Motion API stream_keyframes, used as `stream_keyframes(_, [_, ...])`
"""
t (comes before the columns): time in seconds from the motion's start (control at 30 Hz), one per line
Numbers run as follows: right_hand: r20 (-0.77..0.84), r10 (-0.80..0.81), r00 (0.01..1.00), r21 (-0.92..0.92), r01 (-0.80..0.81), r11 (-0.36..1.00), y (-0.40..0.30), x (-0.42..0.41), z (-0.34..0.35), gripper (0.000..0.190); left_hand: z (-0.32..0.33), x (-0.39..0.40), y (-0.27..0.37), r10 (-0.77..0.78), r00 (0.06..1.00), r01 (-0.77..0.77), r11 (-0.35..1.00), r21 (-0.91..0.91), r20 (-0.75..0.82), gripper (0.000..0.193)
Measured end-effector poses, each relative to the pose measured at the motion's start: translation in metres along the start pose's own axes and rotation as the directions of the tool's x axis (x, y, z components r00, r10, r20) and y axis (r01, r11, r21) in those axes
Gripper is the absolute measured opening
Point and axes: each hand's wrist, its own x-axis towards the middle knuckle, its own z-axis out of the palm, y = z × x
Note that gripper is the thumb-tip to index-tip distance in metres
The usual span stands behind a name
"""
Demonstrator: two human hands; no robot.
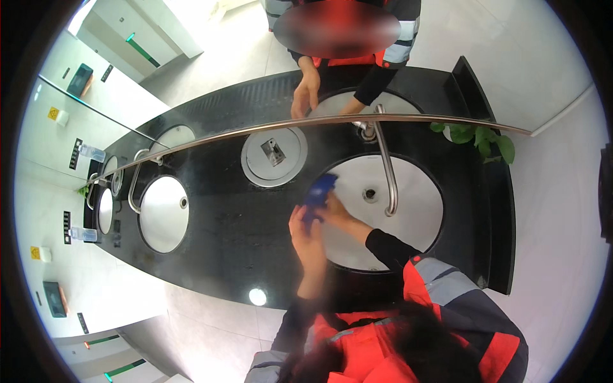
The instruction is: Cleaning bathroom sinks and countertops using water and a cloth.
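A blue cloth [320, 192], blurred, is between my two hands over the left rim of the near washbasin [412, 191]. My right hand [335, 210] reaches across the basin and grips the cloth from its right side. My left hand [306, 234] has its fingers at the cloth's lower end, above the black countertop [215, 239]; whether they close on it is unclear. A curved metal faucet [389, 177] arches over the basin, to the right of my hands. The basin's drain [369, 193] shows beneath the faucet.
A round metal plate [274, 157] is set in the counter behind my hands. A mirror [230, 110] rises along the back edge. A second basin [164, 214] with a faucet [135, 184] lies farther left. A green plant [498, 146] stands at the back right, beside the raised counter edge [500, 230].
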Motion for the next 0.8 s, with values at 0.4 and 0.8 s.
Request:
stream_keyframes(0.4, [0.423, 0.567, 0.707, -0.856, 0.105, 0.507, -0.069, -0.112, -0.115, 0.048, 0.011, -0.018, -0.096, -0.393, 0.886, 0.400, 0.916, 0.022, 0.246, 0.045])
stream_keyframes(0.8, [0.209, 0.039, 0.977, -0.210, 0.006, 0.978, -0.181, -0.147, -0.182, 0.025, 0.089, -0.028, -0.071, -0.737, 0.090, 0.991, -0.003, -0.137, 0.670, 0.068])
